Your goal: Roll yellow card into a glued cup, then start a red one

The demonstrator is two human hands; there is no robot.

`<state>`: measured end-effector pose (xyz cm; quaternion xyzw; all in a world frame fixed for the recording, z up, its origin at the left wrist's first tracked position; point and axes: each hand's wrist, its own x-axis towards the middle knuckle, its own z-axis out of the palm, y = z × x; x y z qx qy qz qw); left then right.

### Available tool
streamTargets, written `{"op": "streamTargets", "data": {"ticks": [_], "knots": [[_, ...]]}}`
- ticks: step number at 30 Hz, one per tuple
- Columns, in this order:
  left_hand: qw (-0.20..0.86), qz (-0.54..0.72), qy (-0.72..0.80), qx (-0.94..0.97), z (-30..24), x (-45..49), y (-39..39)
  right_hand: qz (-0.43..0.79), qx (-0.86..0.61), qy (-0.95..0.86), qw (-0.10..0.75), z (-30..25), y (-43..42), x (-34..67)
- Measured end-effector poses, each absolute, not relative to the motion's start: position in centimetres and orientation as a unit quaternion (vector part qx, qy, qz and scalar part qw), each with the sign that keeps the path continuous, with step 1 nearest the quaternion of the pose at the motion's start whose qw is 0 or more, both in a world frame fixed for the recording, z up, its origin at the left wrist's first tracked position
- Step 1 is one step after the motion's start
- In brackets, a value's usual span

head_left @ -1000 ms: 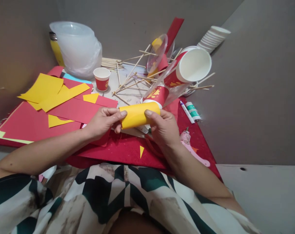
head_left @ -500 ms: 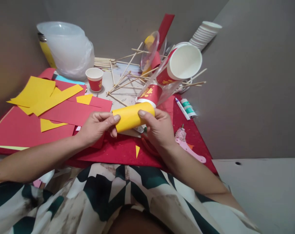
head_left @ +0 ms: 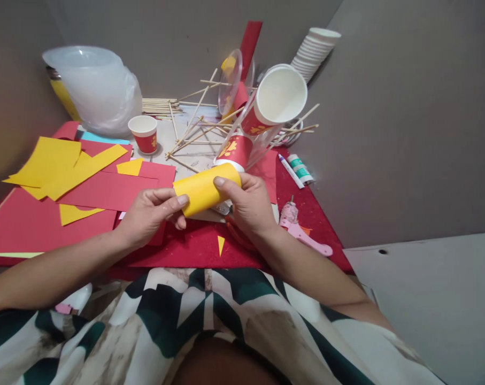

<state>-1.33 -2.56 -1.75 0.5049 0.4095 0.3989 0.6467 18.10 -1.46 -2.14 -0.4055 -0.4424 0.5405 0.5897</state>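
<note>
Between my two hands is a piece of yellow paper (head_left: 204, 191), curved into a tube and held above the front of the table. My left hand (head_left: 154, 214) pinches its left end, thumb on the near side. On the right end, my right hand (head_left: 248, 200) grips it with the thumb on top and fingers behind. Just beyond the tube stands a structure of red-and-white paper cups (head_left: 280, 96), clear plastic discs and wooden sticks (head_left: 190, 136). A small yellow paper triangle (head_left: 221, 245) lies on the red cloth below my hands.
Red paper sheets (head_left: 45, 219) and yellow pieces (head_left: 53, 160) cover the left side. A single paper cup (head_left: 144, 136) stands near a plastic-wrapped container (head_left: 93, 91). At right lie a pink glue gun (head_left: 302, 232), a marker (head_left: 291, 171) and a green-white bottle (head_left: 300, 168). Stacked cups (head_left: 314, 53) lean behind.
The camera view has turned slightly, so most things on the table sit further left in the picture. Both hands keep their hold on the yellow paper tube.
</note>
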Motion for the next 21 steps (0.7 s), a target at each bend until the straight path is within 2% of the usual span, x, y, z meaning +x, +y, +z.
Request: {"op": "streamTargets", "data": {"ticks": [21], "knots": [[0.626,0.379,0.460,0.502,-0.5,-1.1,-3.2,0.563,-0.373,-0.448,0.586,-2.8,-1.2,18.2]]}}
